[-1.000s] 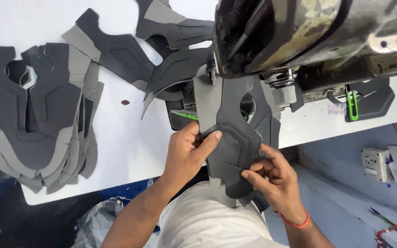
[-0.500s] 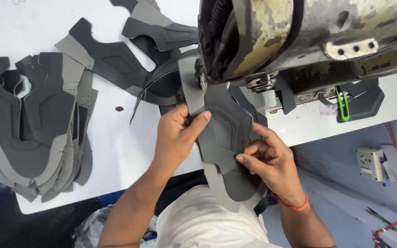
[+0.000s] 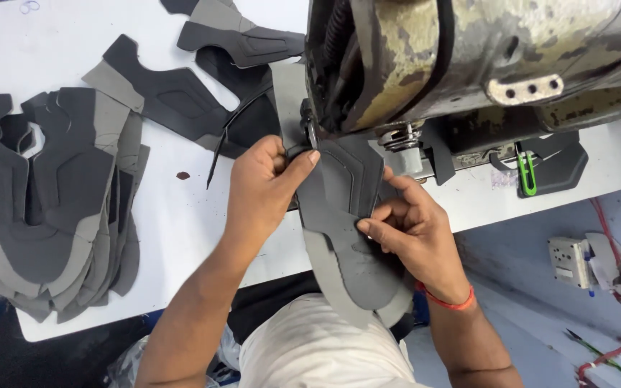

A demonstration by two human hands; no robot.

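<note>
Crowded from above by the worn sewing machine head [image 3: 468, 65], overhanging the needle area just beside the left hand [image 3: 264, 190] and right hand [image 3: 415, 233], both pinching the grey shoe upper piece [image 3: 346, 215]. Blocked to the left by a stack of cut uppers [image 3: 44, 208] and by loose cut pieces [image 3: 174, 93] farther back. Open only along the bare strip of white table [image 3: 181, 215] between stack and hands.

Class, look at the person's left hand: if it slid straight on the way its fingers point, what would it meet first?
The left hand grips the grey shoe-upper piece, fingers pointing up and right. Straight on, it would probably first meet the sewing machine at its needle area, though depth is unclear from above.
</note>
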